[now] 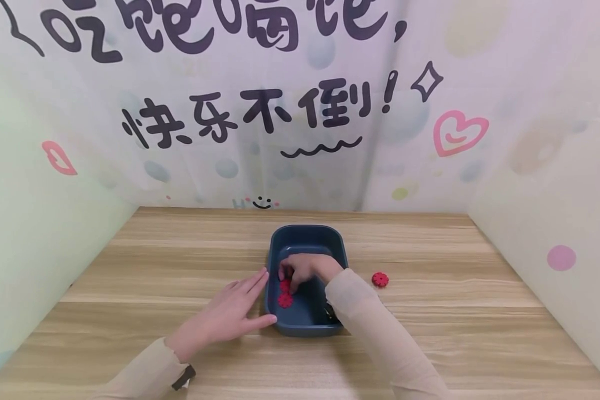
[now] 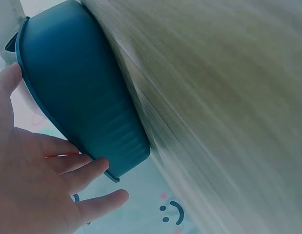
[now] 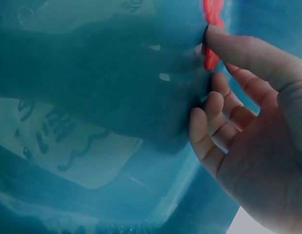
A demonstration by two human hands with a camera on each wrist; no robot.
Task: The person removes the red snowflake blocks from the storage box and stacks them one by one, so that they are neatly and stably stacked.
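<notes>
A dark blue rectangular container [image 1: 307, 331] stands on the wooden table. Inside it, near its left wall, lie red notched discs [image 1: 285, 300] shaped like flowers. My right hand [image 1: 305, 266] reaches down into the container. Its thumb and forefinger pinch a red disc [image 3: 211, 59], seen edge-on in the right wrist view; the forefinger's tip is hidden behind it. The other fingers curl loosely. With its fingers extended, my left hand [image 1: 227, 311] touches the container's left side. The thumb and fingers meet the rim [image 2: 48, 114] in the left wrist view.
Another red disc [image 1: 380, 279] sits on the wooden table [image 1: 180, 244], right of the container. A white printed backdrop [image 1: 205, 178] stands behind the table, and pale walls flank both sides. My right sleeve [image 1: 380, 333] crosses the container's right rim.
</notes>
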